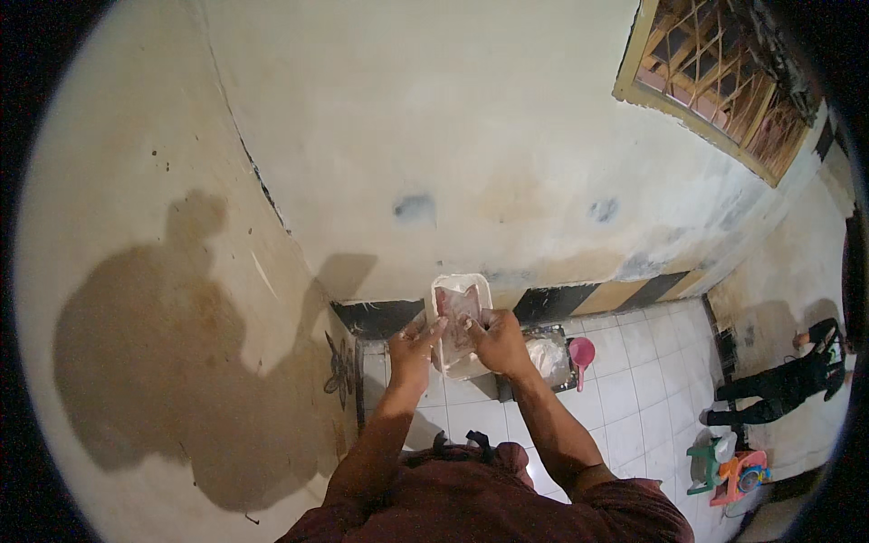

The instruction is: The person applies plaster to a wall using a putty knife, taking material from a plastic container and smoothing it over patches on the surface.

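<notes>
A shallow white rectangular tub [482,288] is held out in front of me near the foot of the wall. My left hand [412,351] closes on its left side, and my right hand [500,342] grips the right side, thumbs over the inside. In the tub lies a reddish-brown piece smeared with white [459,317]; its kind I cannot make out. White residue shows on my fingers. Below and right of my right hand, a dark tray [563,373] on the floor carries a whitish, plastic-looking bundle, and a pink dipper [581,351] is at its right end.
A stained plaster wall [407,136] rises ahead, with a barred window [715,81] at upper right. White tiles [634,362] cover the floor. Far right, a person in dark clothes [783,385] is near green [701,466] and red [731,489] plastic stools.
</notes>
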A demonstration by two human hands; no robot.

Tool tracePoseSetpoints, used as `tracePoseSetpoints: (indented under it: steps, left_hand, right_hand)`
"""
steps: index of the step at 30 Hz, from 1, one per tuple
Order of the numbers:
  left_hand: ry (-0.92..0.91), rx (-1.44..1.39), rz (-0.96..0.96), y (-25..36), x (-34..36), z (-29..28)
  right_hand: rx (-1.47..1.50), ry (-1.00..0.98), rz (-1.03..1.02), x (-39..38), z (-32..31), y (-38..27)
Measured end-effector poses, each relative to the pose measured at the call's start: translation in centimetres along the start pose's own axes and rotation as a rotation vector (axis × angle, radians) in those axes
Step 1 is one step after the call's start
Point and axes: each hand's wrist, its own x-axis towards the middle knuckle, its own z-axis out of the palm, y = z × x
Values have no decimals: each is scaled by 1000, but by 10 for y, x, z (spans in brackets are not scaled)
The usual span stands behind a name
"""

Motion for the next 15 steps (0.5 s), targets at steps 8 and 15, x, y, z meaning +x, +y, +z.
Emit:
tracePoseSetpoints:
  steps: [8, 15]
  left_hand:
    - [148, -70, -99, -4, 4, -21]
    - [139, -183, -27, -11, 15, -18]
  right_hand:
    - [394, 303, -55, -11, -8, 31]
    - [501, 367, -104, -22, -9, 48]
